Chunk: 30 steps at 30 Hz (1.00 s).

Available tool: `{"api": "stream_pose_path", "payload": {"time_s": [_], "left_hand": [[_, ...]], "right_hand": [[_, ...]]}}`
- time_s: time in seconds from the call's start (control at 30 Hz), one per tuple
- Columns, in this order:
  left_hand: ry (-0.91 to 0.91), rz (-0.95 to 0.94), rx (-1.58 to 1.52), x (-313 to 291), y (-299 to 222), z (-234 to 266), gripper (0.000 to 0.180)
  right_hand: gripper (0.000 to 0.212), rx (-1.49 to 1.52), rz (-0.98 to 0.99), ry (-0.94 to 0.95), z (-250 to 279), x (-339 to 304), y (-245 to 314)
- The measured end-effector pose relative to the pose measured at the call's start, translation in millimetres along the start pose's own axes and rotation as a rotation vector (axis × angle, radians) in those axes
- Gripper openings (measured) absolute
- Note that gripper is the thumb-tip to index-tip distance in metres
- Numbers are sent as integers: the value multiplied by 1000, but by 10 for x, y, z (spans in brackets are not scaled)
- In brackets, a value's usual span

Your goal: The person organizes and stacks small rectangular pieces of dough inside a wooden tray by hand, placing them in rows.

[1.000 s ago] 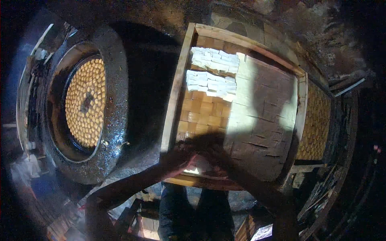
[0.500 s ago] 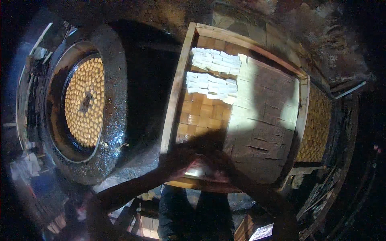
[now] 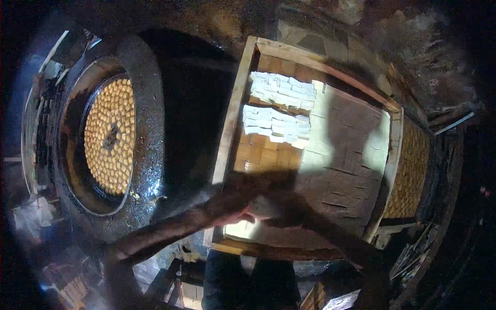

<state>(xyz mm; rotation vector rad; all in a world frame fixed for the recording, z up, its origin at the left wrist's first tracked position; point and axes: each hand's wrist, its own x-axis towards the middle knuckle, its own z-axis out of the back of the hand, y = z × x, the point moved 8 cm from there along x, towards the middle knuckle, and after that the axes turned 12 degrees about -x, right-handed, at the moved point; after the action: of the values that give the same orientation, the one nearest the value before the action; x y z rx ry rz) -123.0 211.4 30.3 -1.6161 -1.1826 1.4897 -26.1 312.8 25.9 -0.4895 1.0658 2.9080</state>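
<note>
A shallow wooden-framed tray [image 3: 222,155] with a woven bottom lies in front of me. White, soft-looking tofu [image 3: 316,150] covers its right side as a slab scored into rectangles. Two rows of separate tofu strips [image 3: 276,124] lie at the upper left. Near the tray's front edge, my left hand [image 3: 238,204] and my right hand [image 3: 289,209] come together over the tofu. A pale tofu piece [image 3: 266,206] shows between them, with the fingers bent around it. Deep shadow hides most of the fingers. A lit tofu patch [image 3: 242,230] lies just below my left hand.
To the left stands a large round pan [image 3: 72,165] in a dark stove surround [image 3: 149,155], filled with many golden pieces [image 3: 111,139]. Right of the tray is a rack of yellowish pieces [image 3: 408,170]. Thin sticks [image 3: 413,258] lie at the lower right.
Both hands have moved slightly up and right in the picture, and more lit tofu shows below the left one. The tray appears shifted a little downward and right.
</note>
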Motion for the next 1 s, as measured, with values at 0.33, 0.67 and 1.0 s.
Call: {"api": "stream_pose_path", "payload": {"time_s": [0.33,0.67,1.0], "left_hand": [[-331,-485,1444,677,-1063,265,68],[-222,-429,1371,704,-847,347,58],[-132,-618,1299,836,-991,248,57]], "right_hand": [[55,-788,97,-521,1115,388,-248],[59,-685,142,-631,958,368,-279],[72,-474,153,-376,1026,379,-502]]}}
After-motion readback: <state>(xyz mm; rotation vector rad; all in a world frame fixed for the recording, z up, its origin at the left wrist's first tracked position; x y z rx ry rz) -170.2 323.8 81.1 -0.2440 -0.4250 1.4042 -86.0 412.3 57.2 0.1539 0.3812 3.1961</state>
